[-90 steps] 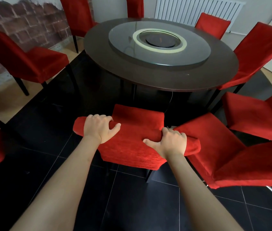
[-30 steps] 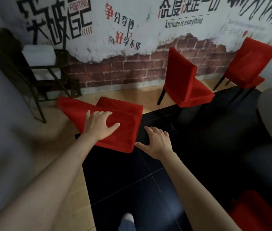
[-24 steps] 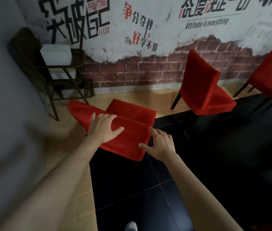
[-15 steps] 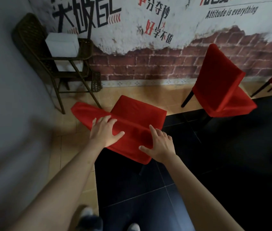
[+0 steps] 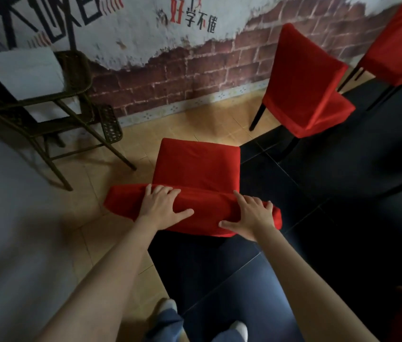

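A red fabric-covered chair (image 5: 197, 166) stands in front of me with its seat pointing at the brick wall and its backrest towards me. My left hand (image 5: 161, 208) grips the left part of the backrest top, fingers over the far side and thumb on the near face. My right hand (image 5: 251, 215) holds the right part of the backrest top the same way. The chair's legs are hidden under the seat and backrest.
A dark wicker stand (image 5: 71, 99) carrying a white box (image 5: 27, 72) stands at the left by the grey wall (image 5: 5, 218). Two more red chairs (image 5: 303, 90) (image 5: 399, 43) stand at the right along the brick wall (image 5: 182, 72). My feet (image 5: 167, 307) are just behind the chair.
My right hand, which hovered open beside the chair, now holds the backrest top. The chair has turned square to me and stands nearer the wall.
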A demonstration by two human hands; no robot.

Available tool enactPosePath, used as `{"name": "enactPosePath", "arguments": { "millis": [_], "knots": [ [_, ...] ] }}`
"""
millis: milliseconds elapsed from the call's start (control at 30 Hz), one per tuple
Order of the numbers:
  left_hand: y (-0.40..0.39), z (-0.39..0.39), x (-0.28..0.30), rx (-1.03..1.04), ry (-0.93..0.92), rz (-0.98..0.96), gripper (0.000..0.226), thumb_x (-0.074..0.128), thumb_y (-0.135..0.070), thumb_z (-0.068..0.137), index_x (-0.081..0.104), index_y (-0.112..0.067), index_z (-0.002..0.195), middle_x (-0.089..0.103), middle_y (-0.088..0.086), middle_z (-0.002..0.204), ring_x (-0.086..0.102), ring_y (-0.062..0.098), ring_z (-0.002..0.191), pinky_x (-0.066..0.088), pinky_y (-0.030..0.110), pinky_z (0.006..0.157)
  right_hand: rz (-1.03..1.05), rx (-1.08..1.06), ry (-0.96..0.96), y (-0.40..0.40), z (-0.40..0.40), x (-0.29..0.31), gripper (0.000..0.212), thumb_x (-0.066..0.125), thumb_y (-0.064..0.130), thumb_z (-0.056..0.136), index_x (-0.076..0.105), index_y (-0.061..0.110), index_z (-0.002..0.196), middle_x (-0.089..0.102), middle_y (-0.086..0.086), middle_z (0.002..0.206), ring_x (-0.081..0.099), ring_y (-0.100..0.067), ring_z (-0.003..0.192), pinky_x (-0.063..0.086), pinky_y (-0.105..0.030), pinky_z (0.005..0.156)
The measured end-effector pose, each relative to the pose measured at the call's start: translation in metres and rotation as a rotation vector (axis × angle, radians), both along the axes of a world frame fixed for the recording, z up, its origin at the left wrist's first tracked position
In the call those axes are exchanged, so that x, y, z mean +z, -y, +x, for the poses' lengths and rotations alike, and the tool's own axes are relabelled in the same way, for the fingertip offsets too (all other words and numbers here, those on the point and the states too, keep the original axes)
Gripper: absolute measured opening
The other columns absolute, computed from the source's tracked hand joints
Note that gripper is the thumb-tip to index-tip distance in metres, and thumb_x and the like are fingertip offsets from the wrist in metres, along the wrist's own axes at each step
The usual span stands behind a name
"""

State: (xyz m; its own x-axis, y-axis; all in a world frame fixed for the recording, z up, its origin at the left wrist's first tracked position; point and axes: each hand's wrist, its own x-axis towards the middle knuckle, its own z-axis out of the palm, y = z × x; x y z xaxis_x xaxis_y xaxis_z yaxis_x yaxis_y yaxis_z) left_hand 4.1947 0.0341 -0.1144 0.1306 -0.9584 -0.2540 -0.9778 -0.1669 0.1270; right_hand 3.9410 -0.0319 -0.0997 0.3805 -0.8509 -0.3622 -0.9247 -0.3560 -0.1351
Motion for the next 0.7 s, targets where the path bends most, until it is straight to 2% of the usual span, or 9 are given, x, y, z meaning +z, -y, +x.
{"name": "enactPosePath", "arguments": {
  "millis": [133,300,700],
  "knots": [
    [0.008,0.009,-0.004,-0.069,0.027,0.021,0.099,0.022,-0.09,0.069,0.042,-0.027,0.143,0.049,-0.001,0.143,0.04,0.02,0.134,0.013,0.048,0.118,0.018,-0.044,-0.062,0.003,0.001,0.0,0.115,0.044,0.094,0.056,0.023,0.033,0.151,0.042,0.0,0.148,0.032,-0.028,0.138,0.013,-0.06,0.113],
    [0.013,0.013,-0.003,-0.091,0.034,0.05,0.104,0.014,-0.091,0.064,0.041,-0.029,0.143,0.049,-0.001,0.144,0.041,0.021,0.134,0.018,0.048,0.117,0.025,-0.068,-0.103,0.002,0.006,0.003,0.109,0.04,0.096,0.052,0.038,0.034,0.141,0.05,0.0,0.138,0.039,-0.029,0.132,0.018,-0.057,0.111],
    [0.003,0.021,-0.005,-0.183,0.039,0.01,0.1,0.013,-0.089,0.066,0.044,-0.03,0.14,0.055,-0.002,0.137,0.047,0.021,0.128,0.025,0.045,0.112,-0.043,-0.155,-0.158,-0.033,0.012,0.003,0.103,0.035,0.098,0.051,0.048,0.03,0.127,0.057,0.001,0.119,0.048,-0.027,0.115,0.03,-0.049,0.103]
  ]
}}
